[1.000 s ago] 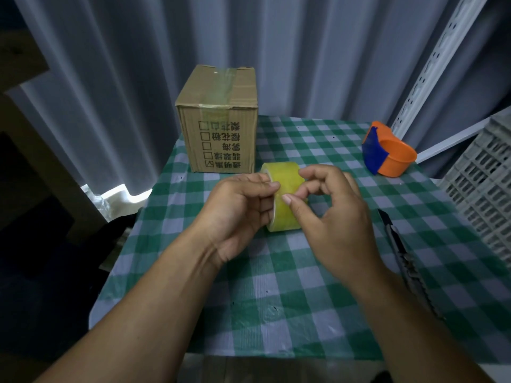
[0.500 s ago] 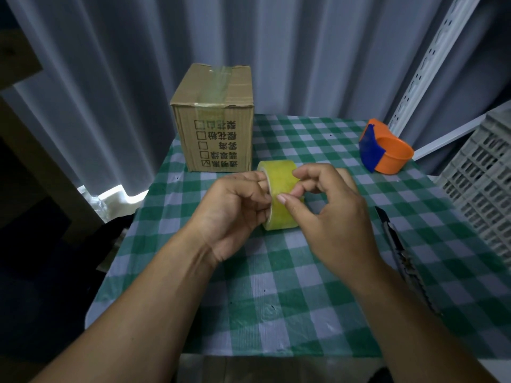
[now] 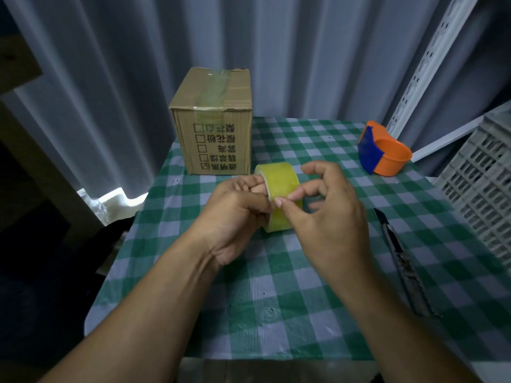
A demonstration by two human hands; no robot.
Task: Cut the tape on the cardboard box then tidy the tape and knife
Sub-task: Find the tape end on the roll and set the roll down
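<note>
A yellow tape roll [image 3: 279, 183] stands on edge above the middle of the checked table, held from the left by my left hand [image 3: 237, 214], whose fingers reach into its core. My right hand [image 3: 329, 214] is at the roll's right side, thumb and forefinger pinched on its outer surface, the other fingers spread. A sealed cardboard box [image 3: 214, 120] with tape across its top stands at the back left. A dark utility knife [image 3: 401, 261] lies on the cloth to the right of my right forearm.
An orange and blue tape dispenser [image 3: 383, 152] sits at the back right. A grey plastic crate [image 3: 481, 189] stands past the table's right edge. The green checked tablecloth [image 3: 249, 299] hangs over the front edge. Grey curtains hang behind.
My right hand's fingers have spread and its thumb and forefinger have shifted down the roll's face. The roll and my left hand stay about where they were.
</note>
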